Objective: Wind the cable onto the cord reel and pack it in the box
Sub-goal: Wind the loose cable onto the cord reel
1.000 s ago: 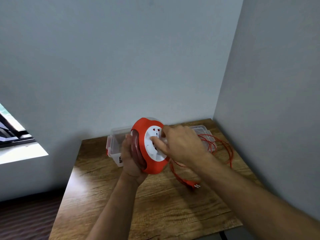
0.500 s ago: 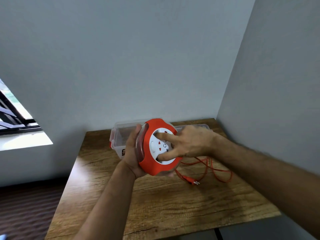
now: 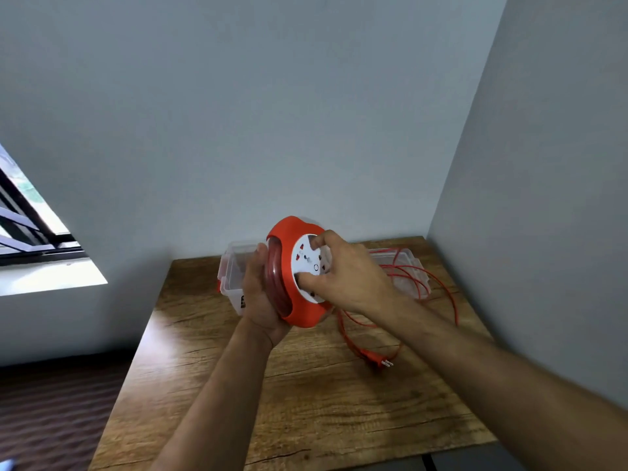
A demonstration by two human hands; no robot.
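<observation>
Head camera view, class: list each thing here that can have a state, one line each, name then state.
Cord reel: lifted off the table, upright, partly wound.
Cable: mostly loose, looped over the table.
Plug: unplugged, lying on the table.
Box: open, no lid on.
Left hand: grip shut on the reel's back.
Right hand: fingers on the white face.

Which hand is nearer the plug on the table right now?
Right. The right hand is on the reel's white face, above the plug; the left hand cups the reel's far side, farther from it.
</observation>
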